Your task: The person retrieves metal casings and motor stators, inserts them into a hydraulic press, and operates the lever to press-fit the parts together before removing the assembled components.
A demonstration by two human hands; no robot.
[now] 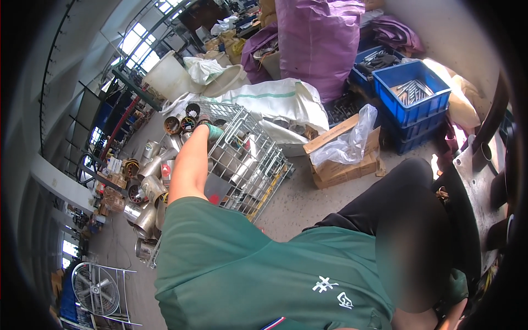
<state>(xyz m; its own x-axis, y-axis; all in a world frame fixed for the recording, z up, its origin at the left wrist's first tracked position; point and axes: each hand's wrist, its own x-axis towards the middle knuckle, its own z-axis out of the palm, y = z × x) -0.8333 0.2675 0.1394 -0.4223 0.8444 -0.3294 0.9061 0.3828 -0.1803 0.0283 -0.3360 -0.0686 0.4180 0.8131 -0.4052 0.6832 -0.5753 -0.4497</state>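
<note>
My left arm stretches forward to a wire-mesh cage (264,181) filled with metal cylinders. At the end of it, my left hand (215,132) in a green glove is at the cage's far left part, beside several open-ended round metal housings (172,125). Its fingers are too small and hidden to show whether they grip anything. Low on the right, my right hand (456,286) also wears a green glove. It is partly covered by a blurred dark patch, and its fingers do not show. Shiny metal cylinders (148,220) lie heaped along the cage's left side.
A cardboard box (346,165) with clear plastic stands right of the cage, near stacked blue crates (410,104) holding metal parts. Behind are a white woven sack (286,99) and a tall purple sack (319,44). A large fan (96,289) stands lower left.
</note>
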